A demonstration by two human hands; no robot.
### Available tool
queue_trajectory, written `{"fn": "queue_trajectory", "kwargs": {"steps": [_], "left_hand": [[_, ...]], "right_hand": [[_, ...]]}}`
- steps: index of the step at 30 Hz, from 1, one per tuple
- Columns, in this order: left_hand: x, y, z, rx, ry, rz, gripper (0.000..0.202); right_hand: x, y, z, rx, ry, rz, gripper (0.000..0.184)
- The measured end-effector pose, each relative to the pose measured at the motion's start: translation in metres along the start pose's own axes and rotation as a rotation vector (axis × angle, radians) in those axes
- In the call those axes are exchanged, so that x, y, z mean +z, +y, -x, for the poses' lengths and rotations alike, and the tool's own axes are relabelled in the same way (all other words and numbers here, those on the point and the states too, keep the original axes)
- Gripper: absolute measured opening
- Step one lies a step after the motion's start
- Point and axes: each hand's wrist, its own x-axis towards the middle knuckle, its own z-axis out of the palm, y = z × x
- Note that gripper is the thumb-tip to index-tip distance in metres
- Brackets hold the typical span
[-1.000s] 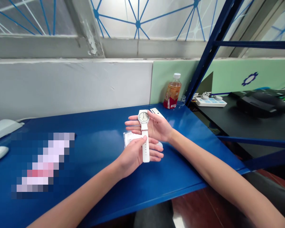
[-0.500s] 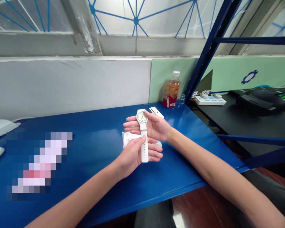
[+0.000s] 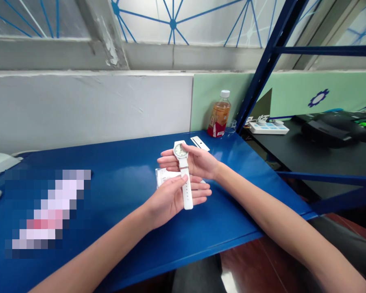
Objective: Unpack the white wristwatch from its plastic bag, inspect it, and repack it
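A white wristwatch (image 3: 184, 171) with a round pale dial is held above the blue table (image 3: 118, 179). My right hand (image 3: 198, 160) cradles the watch case from behind, thumb on its upper edge. My left hand (image 3: 171, 199) grips the lower strap, thumb pressed on the front, fingers behind. Under both hands a small white packet (image 3: 164, 176) lies on the table.
A white card (image 3: 200, 143) lies just beyond the hands. A bottle of amber drink (image 3: 218, 114) stands at the table's far right corner beside a blue rack post (image 3: 262, 69). A white power strip (image 3: 267, 127) and dark gear sit on the black desk at right. A blurred patch lies at left.
The hands and watch have barely shifted, drifting slightly left in the picture as my head moved. The grip on the watch is unchanged.
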Motion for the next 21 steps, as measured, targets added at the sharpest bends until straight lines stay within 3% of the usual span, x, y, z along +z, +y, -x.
{"fn": "queue_trajectory", "kwargs": {"steps": [4,11,15,21], "left_hand": [[0.0,0.002,0.0,-0.056,0.012,-0.007,0.038],[-0.001,0.004,0.004,-0.209,-0.059,0.021,0.055],[0.0,0.009,0.005,-0.097,-0.038,0.043,0.055],[-0.005,0.013,0.002,0.146,0.031,-0.047,0.043]], "right_hand": [[0.002,-0.003,0.002,-0.055,0.036,0.059,0.051],[-0.003,-0.018,0.005,-0.471,0.291,0.107,0.054],[0.0,-0.014,0.005,-0.529,0.214,0.275,0.051],[0.009,-0.001,0.008,-0.371,0.083,0.628,0.042]]}}
